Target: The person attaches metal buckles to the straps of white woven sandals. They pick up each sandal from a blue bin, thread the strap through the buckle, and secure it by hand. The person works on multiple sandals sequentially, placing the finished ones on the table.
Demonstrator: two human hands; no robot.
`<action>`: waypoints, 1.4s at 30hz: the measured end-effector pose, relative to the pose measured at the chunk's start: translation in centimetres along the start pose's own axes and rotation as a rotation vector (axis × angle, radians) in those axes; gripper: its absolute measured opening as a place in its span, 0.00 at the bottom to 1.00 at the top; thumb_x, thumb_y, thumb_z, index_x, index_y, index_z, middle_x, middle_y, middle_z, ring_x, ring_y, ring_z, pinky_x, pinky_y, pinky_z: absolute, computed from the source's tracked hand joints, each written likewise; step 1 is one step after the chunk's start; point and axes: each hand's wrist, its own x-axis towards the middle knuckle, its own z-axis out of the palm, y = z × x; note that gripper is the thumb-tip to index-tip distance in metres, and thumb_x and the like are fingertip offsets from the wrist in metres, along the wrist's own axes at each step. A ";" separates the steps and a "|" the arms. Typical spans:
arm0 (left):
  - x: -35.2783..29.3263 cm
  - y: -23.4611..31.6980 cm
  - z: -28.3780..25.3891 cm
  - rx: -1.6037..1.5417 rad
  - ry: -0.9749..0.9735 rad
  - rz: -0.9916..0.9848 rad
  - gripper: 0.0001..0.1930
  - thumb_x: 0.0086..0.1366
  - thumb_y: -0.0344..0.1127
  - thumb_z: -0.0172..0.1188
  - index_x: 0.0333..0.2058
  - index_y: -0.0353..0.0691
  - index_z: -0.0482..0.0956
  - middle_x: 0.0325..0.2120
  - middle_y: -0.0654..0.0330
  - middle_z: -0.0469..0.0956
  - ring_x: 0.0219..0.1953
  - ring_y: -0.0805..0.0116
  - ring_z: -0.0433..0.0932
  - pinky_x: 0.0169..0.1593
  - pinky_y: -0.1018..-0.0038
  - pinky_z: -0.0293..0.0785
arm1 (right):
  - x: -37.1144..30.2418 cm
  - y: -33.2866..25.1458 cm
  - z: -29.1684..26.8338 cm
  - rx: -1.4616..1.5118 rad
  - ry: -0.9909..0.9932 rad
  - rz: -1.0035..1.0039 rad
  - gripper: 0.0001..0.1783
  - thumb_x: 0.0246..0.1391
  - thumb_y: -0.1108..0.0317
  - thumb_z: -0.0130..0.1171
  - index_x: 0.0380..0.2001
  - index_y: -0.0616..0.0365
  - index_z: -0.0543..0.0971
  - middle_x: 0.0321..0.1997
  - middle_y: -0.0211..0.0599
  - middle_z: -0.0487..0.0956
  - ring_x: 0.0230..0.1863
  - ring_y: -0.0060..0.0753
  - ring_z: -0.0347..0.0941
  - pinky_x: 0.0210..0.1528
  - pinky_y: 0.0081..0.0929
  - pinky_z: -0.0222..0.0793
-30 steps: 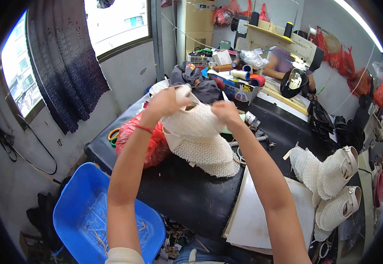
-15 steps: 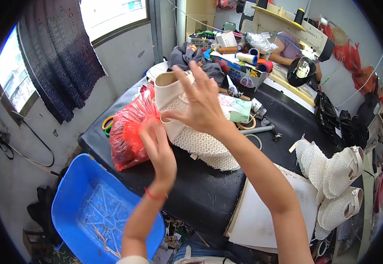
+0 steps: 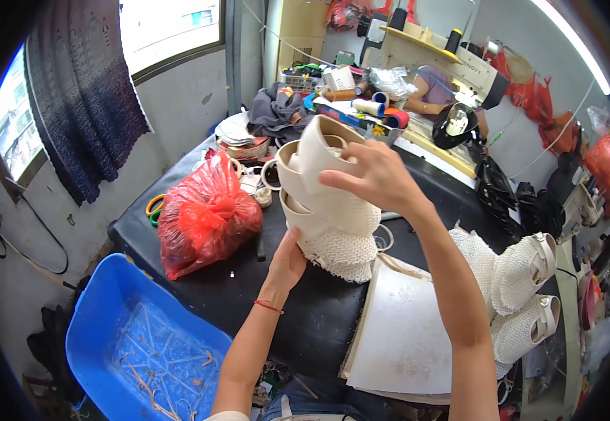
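A stack of cream shoe uppers [image 3: 340, 235], with woven textured fronts and smooth heel bands, leans on the black worktable in front of me. My left hand [image 3: 288, 265] grips the stack low on its near left side, thumb up along the smooth band; its other fingers are partly hidden. At the top, my right hand [image 3: 382, 175] has its fingers at the opening of the uppermost shoe upper [image 3: 317, 153] and its thumb on the outside, holding its edge. More cream woven uppers [image 3: 522, 281] lie stacked at the table's right side.
Left of the stack sits a tied red plastic bag [image 3: 210, 217], with scissors [image 3: 154, 209] beside it. A blue tub [image 3: 98, 309] stands below the table's left edge. White boards [image 3: 403, 330] lie near right. Behind are thread cones [image 3: 368, 107], a sewing machine [image 3: 452, 70] and a person's arm [image 3: 424, 107].
The stack has moved right, away from the red bag, and stands more upright. My left hand has come to its lower side, and my right hand has closed on the top upper.
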 end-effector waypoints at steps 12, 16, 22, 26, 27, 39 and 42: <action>-7.5 0.4 14.0 0.476 -0.686 -0.360 0.43 0.47 0.40 0.71 0.57 0.30 0.58 0.50 0.53 0.69 0.52 0.65 0.68 0.56 0.69 0.64 | -30.6 6.7 -6.7 0.953 0.567 0.266 0.30 0.56 0.48 0.52 0.49 0.67 0.69 0.40 0.36 0.76 0.40 0.26 0.71 0.45 0.23 0.65; -10.8 -5.3 15.0 0.707 -0.662 -0.595 0.42 0.48 0.42 0.70 0.57 0.31 0.58 0.53 0.51 0.65 0.55 0.62 0.65 0.58 0.71 0.60 | -39.3 5.1 -4.1 0.697 0.280 0.676 0.32 0.56 0.46 0.52 0.51 0.65 0.69 0.43 0.37 0.76 0.44 0.28 0.71 0.47 0.25 0.66; -12.2 -8.3 18.9 1.026 -0.735 -0.646 0.31 0.53 0.42 0.66 0.52 0.33 0.67 0.49 0.52 0.70 0.53 0.61 0.67 0.57 0.71 0.61 | -41.8 4.1 -0.9 1.358 0.730 1.036 0.24 0.60 0.58 0.50 0.52 0.66 0.67 0.48 0.38 0.74 0.47 0.25 0.70 0.48 0.28 0.67; -10.4 -7.4 19.6 1.220 -0.874 -0.366 0.25 0.56 0.41 0.64 0.48 0.32 0.71 0.45 0.54 0.73 0.48 0.65 0.70 0.53 0.71 0.65 | -42.6 1.9 -0.2 1.393 0.660 0.823 0.26 0.61 0.56 0.47 0.56 0.61 0.62 0.53 0.40 0.71 0.52 0.30 0.68 0.53 0.30 0.65; -10.2 -7.8 20.0 1.199 -0.789 -0.425 0.26 0.56 0.42 0.63 0.49 0.32 0.71 0.45 0.52 0.73 0.48 0.63 0.71 0.53 0.70 0.65 | -43.0 1.8 0.4 1.420 0.654 0.819 0.28 0.62 0.53 0.44 0.58 0.60 0.59 0.55 0.40 0.69 0.54 0.32 0.67 0.54 0.32 0.65; -9.1 -9.1 34.0 1.556 -1.599 0.010 0.27 0.47 0.46 0.66 0.42 0.31 0.75 0.37 0.42 0.76 0.42 0.47 0.74 0.47 0.66 0.69 | -39.8 -3.0 7.7 1.408 1.377 0.734 0.41 0.56 0.36 0.37 0.63 0.53 0.52 0.63 0.32 0.61 0.62 0.32 0.57 0.63 0.33 0.53; -8.4 -13.7 34.4 1.911 -2.022 -0.230 0.29 0.43 0.51 0.67 0.35 0.29 0.78 0.30 0.46 0.78 0.35 0.49 0.77 0.42 0.67 0.72 | -37.9 -5.9 9.1 1.620 1.552 0.772 0.38 0.58 0.40 0.39 0.63 0.54 0.51 0.63 0.29 0.61 0.63 0.30 0.57 0.64 0.31 0.51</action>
